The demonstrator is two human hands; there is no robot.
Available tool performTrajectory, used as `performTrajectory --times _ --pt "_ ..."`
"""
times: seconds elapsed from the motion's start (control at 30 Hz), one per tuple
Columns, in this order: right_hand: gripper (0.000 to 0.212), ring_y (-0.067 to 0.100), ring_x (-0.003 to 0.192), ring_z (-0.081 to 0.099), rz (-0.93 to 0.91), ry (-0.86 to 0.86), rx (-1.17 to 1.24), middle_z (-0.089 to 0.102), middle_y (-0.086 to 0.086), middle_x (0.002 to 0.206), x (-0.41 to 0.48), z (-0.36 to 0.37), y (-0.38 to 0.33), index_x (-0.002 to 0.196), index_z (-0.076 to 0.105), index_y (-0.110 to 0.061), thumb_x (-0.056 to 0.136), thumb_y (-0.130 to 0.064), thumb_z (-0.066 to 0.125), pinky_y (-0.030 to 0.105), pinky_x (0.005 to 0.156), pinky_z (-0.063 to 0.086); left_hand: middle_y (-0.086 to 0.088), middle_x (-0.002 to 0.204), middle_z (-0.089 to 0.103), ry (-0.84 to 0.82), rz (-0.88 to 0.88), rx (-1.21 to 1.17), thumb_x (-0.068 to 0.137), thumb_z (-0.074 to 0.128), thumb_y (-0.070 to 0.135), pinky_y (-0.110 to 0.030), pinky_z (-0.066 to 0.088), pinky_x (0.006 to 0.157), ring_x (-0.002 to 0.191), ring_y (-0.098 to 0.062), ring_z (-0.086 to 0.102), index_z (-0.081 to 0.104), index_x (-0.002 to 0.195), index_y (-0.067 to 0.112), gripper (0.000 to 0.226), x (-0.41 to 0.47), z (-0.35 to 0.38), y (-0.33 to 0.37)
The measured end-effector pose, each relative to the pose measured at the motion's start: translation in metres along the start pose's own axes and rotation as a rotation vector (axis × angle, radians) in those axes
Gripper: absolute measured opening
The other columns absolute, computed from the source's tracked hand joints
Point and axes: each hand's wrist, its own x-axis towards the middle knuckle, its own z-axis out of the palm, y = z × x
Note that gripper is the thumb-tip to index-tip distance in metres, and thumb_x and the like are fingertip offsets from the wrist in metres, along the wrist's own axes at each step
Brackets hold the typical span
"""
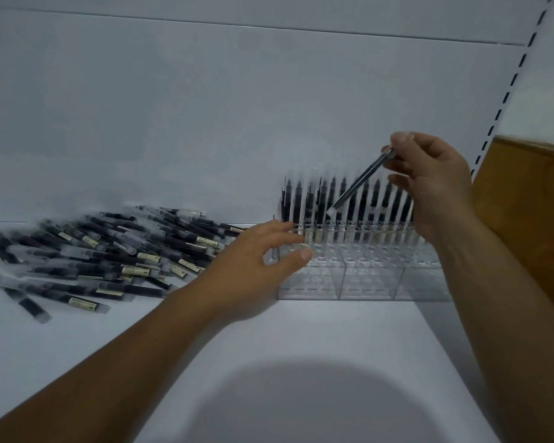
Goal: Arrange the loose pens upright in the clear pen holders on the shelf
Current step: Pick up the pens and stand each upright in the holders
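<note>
Pen (359, 183), pinched at its top by the right hand (429, 180), hangs tilted over the upright pens (349, 203) in the clear holders (365, 282). Left hand (253, 263), fingers loosely spread, touches the holders' left end; loose pens (109, 251) heap farther left.

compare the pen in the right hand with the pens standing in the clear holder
The held pen is tilted, lower end down-left; the standing pens are upright. The held pen is pinched near its top by the right hand; the standing pens sit in the clear holder. The held pen is single; the standing pens form a row. Both have dark barrels.
</note>
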Motion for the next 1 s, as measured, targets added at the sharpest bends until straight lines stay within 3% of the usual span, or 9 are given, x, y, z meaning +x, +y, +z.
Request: performTrajectory --times 0.13,0.3,0.4,0.5,0.73,0.83,1.0 --pt "0.019 0.005 0.075 0.069 -0.168 0.056 -0.201 0.071 -0.004 0.088 -0.001 0.002 0.006 0.11 0.062 -0.013 0.093 -0.02 0.065 0.02 0.064 0.053 0.026 0.146 0.037 -0.006 0.031 0.066 0.08 0.041 0.07 -0.028 0.022 0.109 0.135 0.008 0.026 0.057 0.127 0.043 0.056 0.002 -0.003 0.001" --pt "0.022 0.012 0.081 0.069 -0.36 0.014 -0.435 0.067 -0.003 0.083 -0.002 0.007 0.015 0.114 0.056 -0.025 0.093 -0.024 0.065 0.036 0.078 0.059 0.024 0.147 0.038 -0.036 0.068 0.124 0.082 0.04 0.067 -0.03 0.022 0.115 0.136 0.007 0.027 0.059 0.126 0.04 0.055 0.003 -0.007 0.002" --pt "0.021 0.015 0.081 0.069 -0.433 0.017 -0.508 0.067 -0.006 0.083 0.0 0.009 0.018 0.111 0.057 -0.026 0.092 -0.03 0.065 0.044 0.078 0.057 0.023 0.147 0.038 -0.032 0.082 0.131 0.083 0.041 0.066 -0.029 0.023 0.115 0.136 0.007 0.027 0.059 0.124 0.04 0.052 0.003 -0.008 0.002" --pt "0.021 0.012 0.08 0.069 -0.473 0.014 -0.547 0.066 -0.011 0.082 0.001 0.013 0.021 0.11 0.059 -0.023 0.092 -0.029 0.065 0.039 0.077 0.057 0.023 0.147 0.038 -0.033 0.084 0.129 0.087 0.045 0.061 -0.021 0.021 0.108 0.135 0.007 0.028 0.06 0.123 0.04 0.045 0.003 -0.009 0.002" --pt "0.022 0.007 0.078 0.067 -0.577 0.008 -0.593 0.064 -0.012 0.083 0.002 0.019 0.027 0.111 0.06 -0.017 0.092 -0.028 0.065 0.025 0.071 0.055 0.025 0.147 0.037 -0.041 0.073 0.144 0.088 0.045 0.061 -0.024 0.02 0.11 0.136 0.008 0.025 0.057 0.126 0.04 0.045 0.002 -0.008 0.001" --pt "0.023 0.007 0.078 0.068 -0.599 0.042 -0.555 0.063 -0.012 0.084 0.002 0.02 0.025 0.112 0.059 -0.015 0.093 -0.027 0.064 0.024 0.07 0.055 0.024 0.147 0.038 -0.04 0.076 0.129 0.084 0.042 0.066 -0.028 0.021 0.115 0.137 0.008 0.026 0.058 0.126 0.04 0.052 0.003 -0.008 0.001" --pt "0.022 0.005 0.077 0.065 -0.631 0.04 -0.605 0.063 -0.011 0.085 0.0 0.021 0.027 0.111 0.061 -0.015 0.093 -0.027 0.064 0.021 0.069 0.054 0.025 0.147 0.037 -0.041 0.081 0.134 0.088 0.045 0.061 -0.024 0.02 0.111 0.136 0.008 0.025 0.057 0.126 0.04 0.045 0.002 -0.008 0.0"
